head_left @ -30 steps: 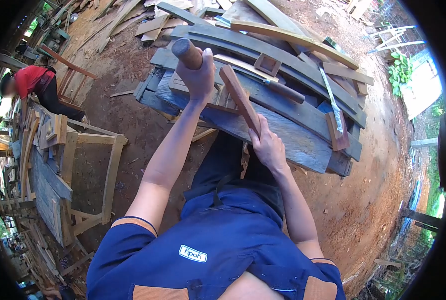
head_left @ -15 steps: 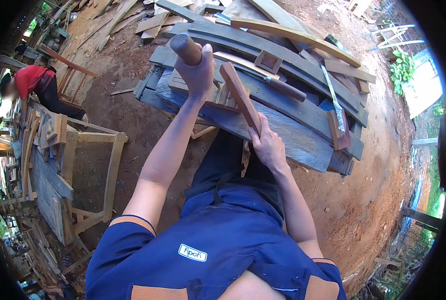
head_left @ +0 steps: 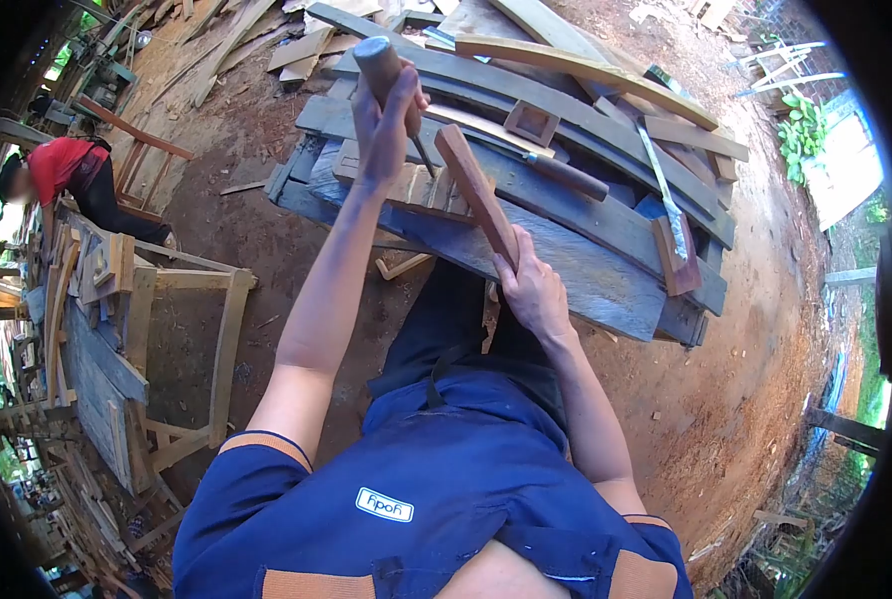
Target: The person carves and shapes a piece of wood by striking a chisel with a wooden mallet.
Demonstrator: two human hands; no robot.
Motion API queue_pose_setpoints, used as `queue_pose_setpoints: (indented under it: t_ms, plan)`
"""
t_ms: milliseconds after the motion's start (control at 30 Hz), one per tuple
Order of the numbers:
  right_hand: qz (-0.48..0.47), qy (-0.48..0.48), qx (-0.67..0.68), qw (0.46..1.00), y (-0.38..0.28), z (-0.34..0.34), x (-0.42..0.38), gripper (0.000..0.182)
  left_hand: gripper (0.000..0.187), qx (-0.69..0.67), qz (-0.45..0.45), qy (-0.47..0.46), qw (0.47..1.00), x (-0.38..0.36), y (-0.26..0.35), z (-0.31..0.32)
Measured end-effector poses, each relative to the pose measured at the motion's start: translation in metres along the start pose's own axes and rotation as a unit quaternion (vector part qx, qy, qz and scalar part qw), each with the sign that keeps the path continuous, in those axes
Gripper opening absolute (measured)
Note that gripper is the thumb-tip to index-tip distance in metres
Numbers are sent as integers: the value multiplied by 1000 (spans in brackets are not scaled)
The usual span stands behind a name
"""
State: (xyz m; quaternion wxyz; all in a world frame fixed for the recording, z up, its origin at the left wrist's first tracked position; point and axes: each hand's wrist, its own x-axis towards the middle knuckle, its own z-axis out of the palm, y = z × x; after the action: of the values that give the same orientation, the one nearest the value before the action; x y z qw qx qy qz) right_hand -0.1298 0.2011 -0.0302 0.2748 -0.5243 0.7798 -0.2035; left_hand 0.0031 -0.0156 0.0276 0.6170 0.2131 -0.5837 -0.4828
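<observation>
My left hand [head_left: 381,135] is wrapped round the wooden handle of a chisel [head_left: 377,66]. The chisel is tilted, and its narrow metal blade points down to a notched wooden piece [head_left: 402,187] on the workbench. In my right hand [head_left: 538,292] is the lower end of a reddish-brown wooden bar [head_left: 474,188], held like a mallet. The bar slants up and left, its far end close beside the chisel blade. Part of the notched piece is hidden behind my left wrist and the bar.
Long grey planks cover the workbench [head_left: 606,285]. Upon them lie a second wooden-handled tool [head_left: 569,177], a small square wooden frame [head_left: 532,122] and a handsaw [head_left: 671,205]. A person in a red shirt [head_left: 66,165] bends over another bench [head_left: 101,349] at the left.
My left hand has turned and tilted the chisel, so its blade now shows above the notched piece. The right hand and wooden bar have barely moved.
</observation>
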Motion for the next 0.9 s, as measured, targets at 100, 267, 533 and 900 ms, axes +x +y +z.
queue_pose_setpoints:
  t_ms: [100,267,533,900]
  plan:
    - [-6,4,14,1000,1,0,1,50,28,80,-30,-101,991,12,18,-20]
    - [1,3,10,1000,1,1,0,48,40,277,-43,-230,932,32,34,-54]
    - [11,1,-8,1000,-3,-2,0,47,31,-18,-15,108,994,25,-20,-23]
    - [-10,18,-6,1000,1,3,0,47,36,-69,-112,411,902,15,3,-50]
